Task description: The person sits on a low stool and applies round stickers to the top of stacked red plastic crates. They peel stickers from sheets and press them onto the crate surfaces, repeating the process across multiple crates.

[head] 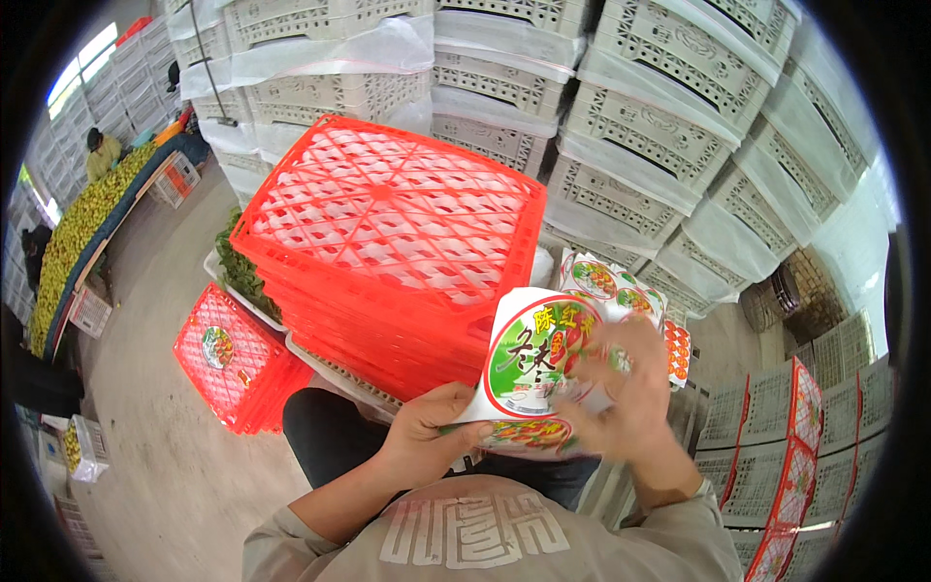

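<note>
A sheet of round printed stickers point(509, 385), green and white with red rims and pictures of fruit, is in front of my chest. My left hand point(425, 440) grips its lower left corner, thumb on top. Over the sheet's right side is my right hand point(633, 400), blurred, with bent fingers near the sticker's edge; whether they pinch it is unclear. Just beyond stands a tall stack of red plastic lattice lids point(382, 193) with white lining showing through. More sticker sheets point(593, 276) lie behind my right hand.
Pale plastic crates point(640, 131) with white sheeting rise in stacks ahead. A smaller red lid stack point(218, 364), its top bearing a sticker, sits on the floor at left. Red-lidded crates point(789, 451) stand at right. A person point(104, 156) is beside a long fruit-covered table point(94, 233).
</note>
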The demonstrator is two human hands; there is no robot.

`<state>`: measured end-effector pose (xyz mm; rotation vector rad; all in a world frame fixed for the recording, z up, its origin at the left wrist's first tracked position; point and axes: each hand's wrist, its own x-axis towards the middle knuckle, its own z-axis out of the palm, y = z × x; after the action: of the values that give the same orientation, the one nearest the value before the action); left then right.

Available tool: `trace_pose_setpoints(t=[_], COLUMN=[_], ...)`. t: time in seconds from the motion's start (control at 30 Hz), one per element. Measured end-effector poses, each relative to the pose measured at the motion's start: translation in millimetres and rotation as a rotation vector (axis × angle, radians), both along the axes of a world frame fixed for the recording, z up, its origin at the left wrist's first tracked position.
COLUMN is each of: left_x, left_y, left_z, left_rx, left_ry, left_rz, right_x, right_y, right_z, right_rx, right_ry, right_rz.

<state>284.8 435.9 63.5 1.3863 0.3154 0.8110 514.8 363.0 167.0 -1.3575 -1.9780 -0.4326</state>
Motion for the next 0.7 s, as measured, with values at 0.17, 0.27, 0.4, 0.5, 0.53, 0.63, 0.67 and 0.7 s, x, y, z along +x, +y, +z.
trace_pose_setpoints(t=[0.17,0.27,0.4,0.5,0.53,0.63,0.67,0.7], left_x=[9.9,17.9,22.8,26.2,27.6,34.1,36.5,38.9], left_y=[-5.3,-8.0,-2.6,-6.7,-9.4,-17.2,-19.6,-21.5], left_z=[4.8,11.0,10.3,4.6,2.4,-4.2,-6.3,-8.3], left_rx=[0.113,0.122,0.382,0.428,0.436,0.346,0.313,0.122], left_ry=[-0.113,-0.068,-0.082,-0.088,-0.08,-0.117,-0.119,-0.128], left_rz=[-0.042,-0.027,-0.071,-0.072,-0.078,-0.059,-0.059,-0.103], right_x=[-13.3,-7.1,0.1,3.9,5.0,7.1,7.3,7.2], right_y=[-9.2,-9.6,-19.8,-26.6,-28.0,-29.5,-30.0,-30.4], right_z=[-20.4,-26.8,-27.6,-26.9,-27.4,-32.0,-34.2,-36.5], right_rx=[0.025,0.058,0.049,0.04,0.038,0.003,0.002,-0.007], right_ry=[0.003,-0.032,-0.064,-0.085,-0.09,-0.014,0.02,0.053], right_rz=[0.118,0.157,0.209,0.237,0.238,0.245,0.245,0.241])
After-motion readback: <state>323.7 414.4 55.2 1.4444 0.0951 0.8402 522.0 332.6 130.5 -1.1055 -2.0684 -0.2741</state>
